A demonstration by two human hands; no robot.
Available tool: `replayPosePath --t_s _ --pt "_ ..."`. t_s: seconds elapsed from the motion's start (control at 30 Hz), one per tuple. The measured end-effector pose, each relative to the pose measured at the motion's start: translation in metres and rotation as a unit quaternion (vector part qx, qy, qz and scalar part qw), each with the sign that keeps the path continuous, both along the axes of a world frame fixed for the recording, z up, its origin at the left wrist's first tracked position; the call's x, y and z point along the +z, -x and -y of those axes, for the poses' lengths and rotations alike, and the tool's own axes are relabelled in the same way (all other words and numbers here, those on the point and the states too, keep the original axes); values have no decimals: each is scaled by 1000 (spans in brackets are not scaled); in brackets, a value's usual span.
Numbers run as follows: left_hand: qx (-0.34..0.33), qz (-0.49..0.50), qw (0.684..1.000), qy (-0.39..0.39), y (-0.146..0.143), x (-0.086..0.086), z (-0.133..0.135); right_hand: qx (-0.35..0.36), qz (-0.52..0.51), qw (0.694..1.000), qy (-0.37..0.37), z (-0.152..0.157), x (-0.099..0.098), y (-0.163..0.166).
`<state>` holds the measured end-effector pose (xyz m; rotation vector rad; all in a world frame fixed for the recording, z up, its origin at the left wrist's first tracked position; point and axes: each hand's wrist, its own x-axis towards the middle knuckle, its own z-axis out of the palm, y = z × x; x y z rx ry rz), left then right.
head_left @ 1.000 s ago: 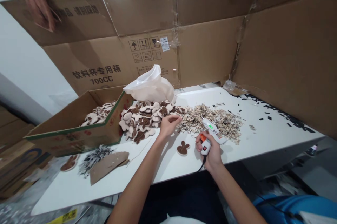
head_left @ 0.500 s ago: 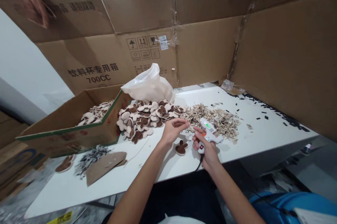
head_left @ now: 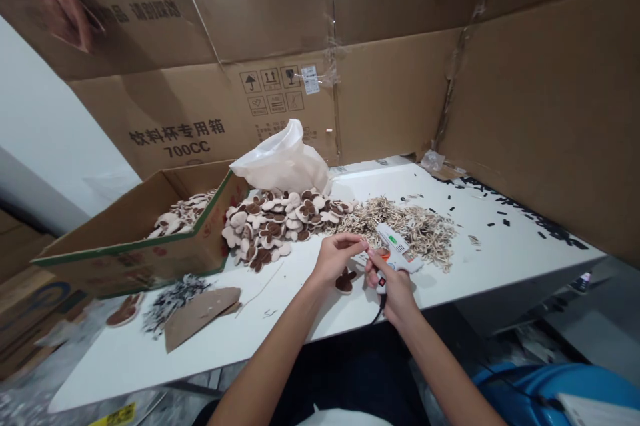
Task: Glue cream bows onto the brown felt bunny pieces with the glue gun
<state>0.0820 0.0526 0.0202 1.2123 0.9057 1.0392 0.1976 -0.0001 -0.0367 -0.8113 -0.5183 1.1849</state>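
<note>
My right hand [head_left: 393, 286] is wrapped round a white glue gun [head_left: 397, 253] with an orange trigger and a green light, its black cord running down off the table edge. My left hand [head_left: 336, 258] is pinched at the gun's nozzle on something too small to make out. A brown rabbit-shaped felt piece [head_left: 345, 279] lies on the white table [head_left: 310, 319] just under both hands. Behind them is a heap of brown and cream felt pieces [head_left: 273, 226] and a pile of small pale sticks [head_left: 415, 225].
An open cardboard box [head_left: 130, 246] with more felt pieces stands at the left. A white plastic bag [head_left: 285, 163] lies behind the heap. Tall cardboard walls [head_left: 400, 93] surround the table. Another person's hand [head_left: 60, 3] grips the wall's top left. Cardboard scrap [head_left: 197, 313] lies near the front.
My left hand came back from the felt heap and met the glue gun's nozzle. My right hand drew the gun slightly left, towards it.
</note>
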Motion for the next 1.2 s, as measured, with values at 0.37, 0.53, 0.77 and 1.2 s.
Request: replayPosePath --t_s 0.37,0.53,0.77,1.2 --pt "56 7 998 11 8 -9 0 -14 -25 1000 -3 0 0 0" --pt "54 10 998 21 21 -6 -2 -21 -27 999 -4 -3 -2 -1" --pt "37 34 998 28 33 -1 7 -18 -30 999 -8 -3 -4 -1" --pt "64 -13 998 -19 45 -7 15 -10 -36 999 -2 -3 -2 -1"
